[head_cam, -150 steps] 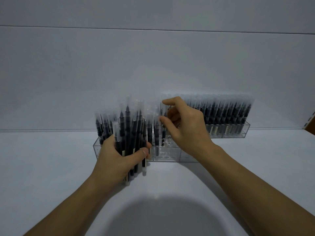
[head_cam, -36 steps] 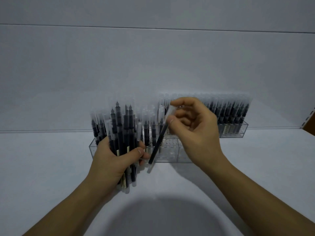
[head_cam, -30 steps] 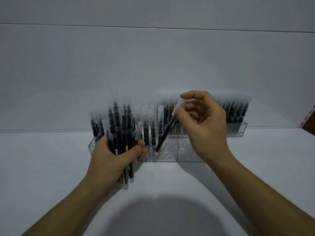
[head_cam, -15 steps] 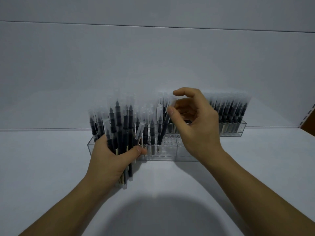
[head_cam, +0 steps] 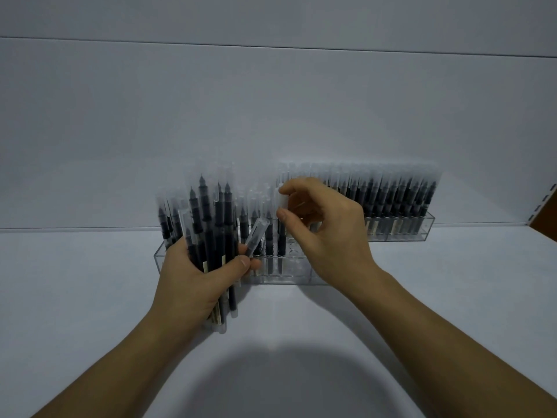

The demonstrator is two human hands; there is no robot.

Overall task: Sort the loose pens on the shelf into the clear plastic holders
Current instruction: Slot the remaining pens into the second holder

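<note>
My left hand [head_cam: 196,276]: I grip a bundle of black pens [head_cam: 211,224], clear caps up, before the near holder's left end.
Near clear holder [head_cam: 289,276]: upright pens fill its left slots.
My right hand [head_cam: 328,233]: I pinch the cap of one pen [head_cam: 281,236] standing in a middle slot.
Far clear holder [head_cam: 422,233]: packed with upright pens.
Writing: cream barrel labels, too small to read.
</note>
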